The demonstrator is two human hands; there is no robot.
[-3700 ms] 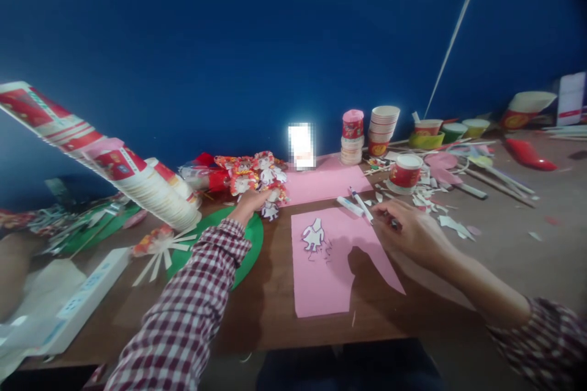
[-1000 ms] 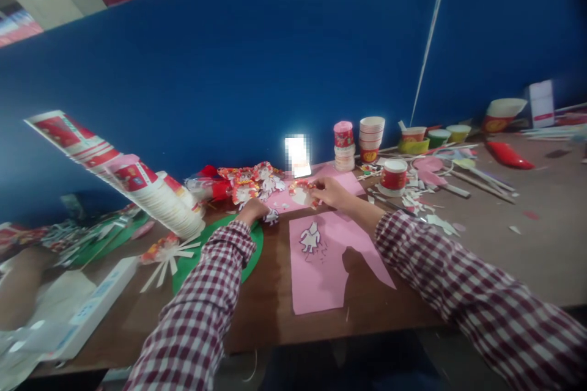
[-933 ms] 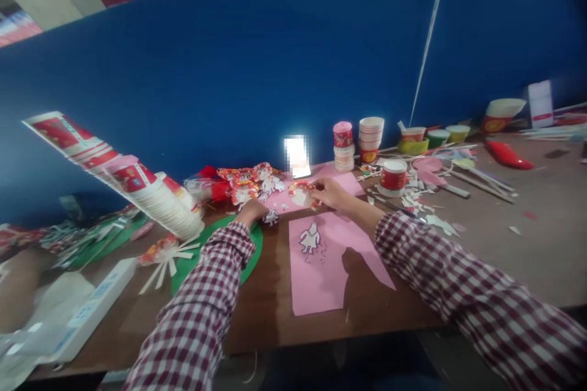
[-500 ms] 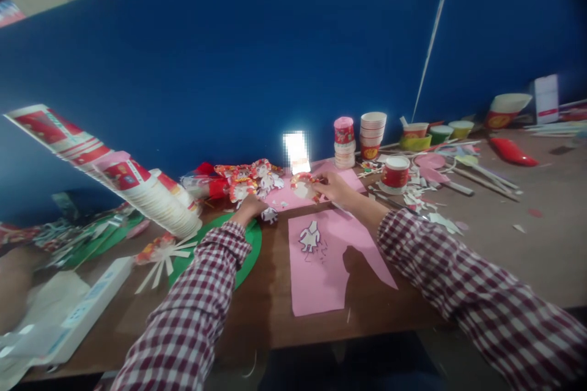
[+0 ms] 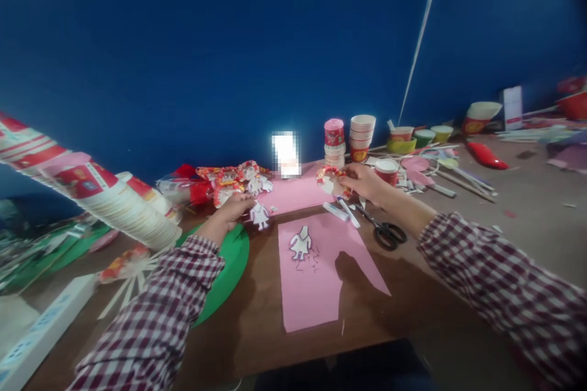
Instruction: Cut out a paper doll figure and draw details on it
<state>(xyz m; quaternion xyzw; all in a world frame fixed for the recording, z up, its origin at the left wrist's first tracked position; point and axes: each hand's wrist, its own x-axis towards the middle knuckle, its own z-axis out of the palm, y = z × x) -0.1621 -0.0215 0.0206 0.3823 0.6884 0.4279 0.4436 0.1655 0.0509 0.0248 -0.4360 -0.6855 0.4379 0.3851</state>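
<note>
My left hand (image 5: 233,209) pinches a small white paper figure (image 5: 259,215) with dark outlines, held over the table left of the pink sheets. My right hand (image 5: 362,182) is closed on a red and orange patterned paper cutout (image 5: 332,180) above the back pink sheet (image 5: 298,191). Another white paper figure (image 5: 300,243) lies on the front pink sheet (image 5: 309,299), beside small pen marks. Markers (image 5: 337,212) and black-handled scissors (image 5: 389,234) lie between the sheets and my right forearm. More patterned cutouts (image 5: 228,180) sit behind my left hand.
A long leaning stack of paper cups (image 5: 128,204) stands at the left, near a green disc (image 5: 229,275) and a white power strip (image 5: 46,324). Upright cup stacks (image 5: 362,137) are at the back. Paper scraps, sticks and a red object (image 5: 487,155) lie at the right.
My right hand has moved right with the patterned cutout, uncovering the markers and scissors. The figure at my left hand now hangs in fuller view. The camera view has shifted.
</note>
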